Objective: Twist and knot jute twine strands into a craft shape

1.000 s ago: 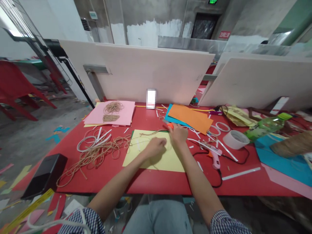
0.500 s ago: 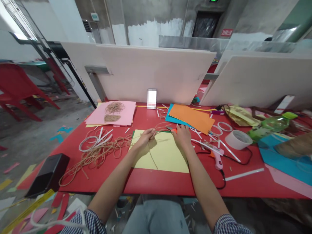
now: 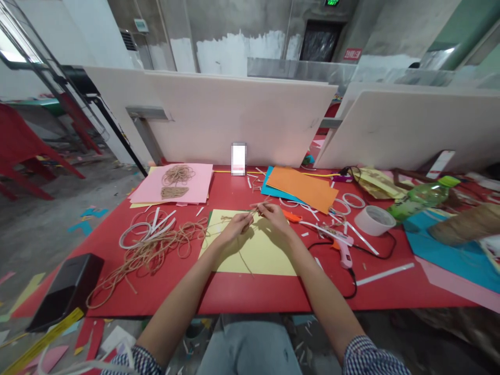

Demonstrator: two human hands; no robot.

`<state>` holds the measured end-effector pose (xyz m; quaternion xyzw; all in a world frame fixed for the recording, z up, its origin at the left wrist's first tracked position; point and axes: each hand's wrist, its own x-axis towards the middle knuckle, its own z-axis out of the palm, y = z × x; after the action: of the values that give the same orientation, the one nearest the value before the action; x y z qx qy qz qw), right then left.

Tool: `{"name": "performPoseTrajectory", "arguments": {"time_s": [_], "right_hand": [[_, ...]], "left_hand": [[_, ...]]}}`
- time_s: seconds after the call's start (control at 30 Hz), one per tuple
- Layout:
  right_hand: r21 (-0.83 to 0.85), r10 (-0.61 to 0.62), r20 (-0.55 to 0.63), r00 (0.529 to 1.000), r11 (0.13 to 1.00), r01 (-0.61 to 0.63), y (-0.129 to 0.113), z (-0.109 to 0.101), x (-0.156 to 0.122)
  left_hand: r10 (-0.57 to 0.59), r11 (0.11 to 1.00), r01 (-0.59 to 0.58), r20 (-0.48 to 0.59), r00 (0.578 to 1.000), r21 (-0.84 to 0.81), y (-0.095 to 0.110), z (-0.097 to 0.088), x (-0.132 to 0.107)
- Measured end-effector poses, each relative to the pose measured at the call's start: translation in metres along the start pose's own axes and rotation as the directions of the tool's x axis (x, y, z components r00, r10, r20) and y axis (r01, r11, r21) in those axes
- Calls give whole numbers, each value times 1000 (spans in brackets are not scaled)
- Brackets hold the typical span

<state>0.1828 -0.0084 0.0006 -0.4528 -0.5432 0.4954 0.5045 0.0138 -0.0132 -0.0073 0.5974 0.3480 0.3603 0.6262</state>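
Both hands are now together above the yellow card sheet (image 3: 269, 255), and the right hand (image 3: 274, 217) has come off the orange-handled scissors (image 3: 291, 216), which are lying on the red surface (image 3: 250, 294) just beside it. The left hand (image 3: 234, 228) and the right hand are both pinching a short length of jute twine (image 3: 253, 210), the fingers (image 3: 247, 221) closing on it from 2 sides, with 1 loose end hanging down onto the sheet. The tan twine is thin and slightly frayed, and it is sitting just above the middle of the sheet. On the left, a tangled twine pile (image 3: 152, 250) is lying among white paper strips, and 2 twine shapes are sitting on a pink sheet (image 3: 195, 182). On the right, a pink hot glue gun (image 3: 346, 255) is lying near a tape roll (image 3: 374, 220).
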Motion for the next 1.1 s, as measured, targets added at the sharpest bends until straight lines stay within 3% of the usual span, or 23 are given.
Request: {"name": "performPoseTrajectory", "arguments": {"time_s": [0.37,0.47,0.57,0.63,0.83,0.97,1.1], "right_hand": [[186,16,-151,988,983,12,-2,8,-5],[111,12,-132,991,994,3,-3,8,-8],[-81,-24,-42,999,997,20,-3,10,-9],[-216,-67,1,998,974,66,-2,14,-10],[-380,-73,70,995,920,95,3,26,-12],[-375,-59,56,997,924,76,3,28,-13],[-323,-52,47,998,944,65,4,29,-13]], "left_hand": [[18,996,-19,10,1000,91,1,11,-3],[90,994,-79,-168,982,71,-1,11,0],[155,988,-136,-416,896,75,-3,7,5],[171,985,-155,-488,856,73,-6,3,7],[122,989,-151,-545,830,-9,-9,2,8],[117,991,-134,-576,809,13,-10,2,8],[122,991,-129,-552,825,26,-11,1,9]]}}
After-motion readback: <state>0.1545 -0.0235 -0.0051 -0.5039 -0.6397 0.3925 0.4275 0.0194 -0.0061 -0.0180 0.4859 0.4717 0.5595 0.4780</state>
